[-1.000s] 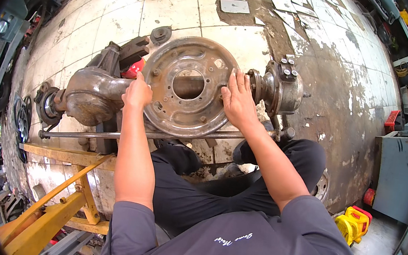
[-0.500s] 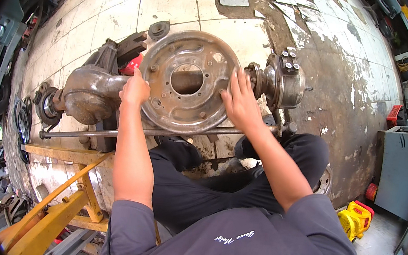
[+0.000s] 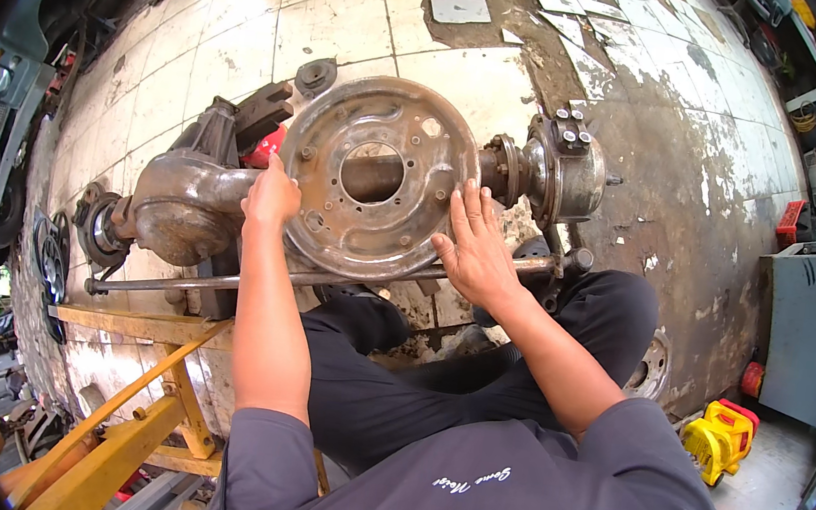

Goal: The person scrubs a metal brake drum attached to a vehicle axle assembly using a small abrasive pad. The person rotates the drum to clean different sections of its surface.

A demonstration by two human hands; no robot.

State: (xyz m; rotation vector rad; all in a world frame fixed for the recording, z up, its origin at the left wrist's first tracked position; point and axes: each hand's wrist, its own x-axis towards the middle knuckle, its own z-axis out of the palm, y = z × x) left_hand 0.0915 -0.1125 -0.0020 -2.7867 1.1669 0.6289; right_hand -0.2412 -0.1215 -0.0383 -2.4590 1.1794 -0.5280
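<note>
A large round brake backing plate (image 3: 315,234), brown metal with a central hole, leans over the middle of a vehicle axle. My left hand (image 3: 273,195) is closed on the plate's left rim, index finger pointing up along it. My right hand (image 3: 479,251) is open, fingers stretched out against the lower right rim. Left of the plate sits the axle's bulging housing (image 3: 182,207). To the right is the hub end (image 3: 564,167) with several bolts on top. A long steel rod (image 3: 168,282) runs below, partly hidden by the plate and my left arm.
A yellow metal stand (image 3: 148,417) occupies the lower left. A rubber-like round mount (image 3: 316,76) lies on the tiles behind the plate. At right stand a grey cabinet (image 3: 806,336) and a yellow-and-red tool (image 3: 717,441). Broken tiles (image 3: 461,9) litter the far floor.
My right hand has slid down the plate's right rim toward me. My left hand keeps its place on the left rim. The whole view has shifted slightly.
</note>
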